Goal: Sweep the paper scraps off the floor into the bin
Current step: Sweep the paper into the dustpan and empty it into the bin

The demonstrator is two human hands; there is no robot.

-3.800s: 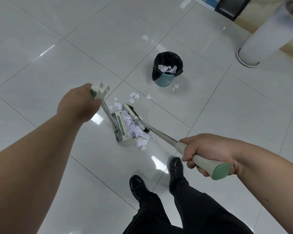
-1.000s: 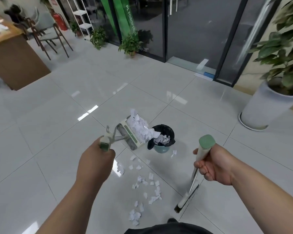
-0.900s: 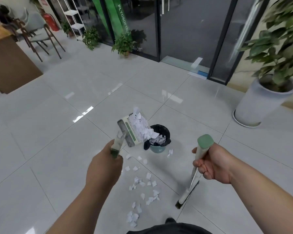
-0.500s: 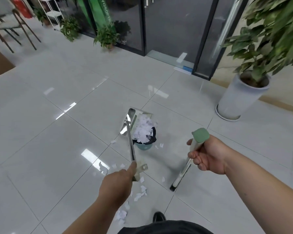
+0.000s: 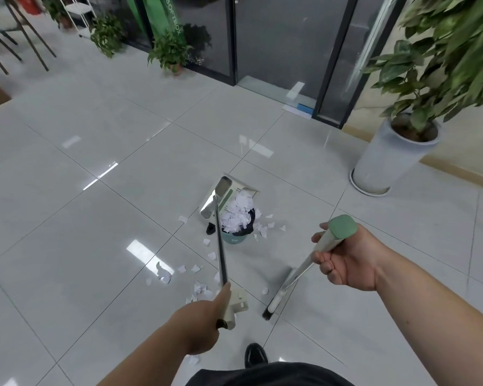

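Observation:
My left hand [image 5: 200, 323] grips the handle end of the long dustpan [image 5: 223, 195], whose pan is tipped over the small green bin [image 5: 236, 237] with a black liner. White paper scraps [image 5: 239, 214] spill from the pan into the bin, and some drop beside it. My right hand [image 5: 343, 259] holds the broom [image 5: 286, 286] by its green-capped handle, with the brush end down on the floor to the right. More loose scraps [image 5: 198, 288] lie on the tiles between the bin and my left hand.
A large potted plant [image 5: 396, 160] in a white pot stands at the right. Glass doors [image 5: 276, 43] and small potted plants [image 5: 169, 52] line the back. A chair [image 5: 14, 37] stands far left. My shoe [image 5: 255, 355] shows at the bottom.
The dustpan was lifted off the floor, swung over the bin and tipped, so the scraps now pour in. The broom went upright at my right side. My view rose from the floor.

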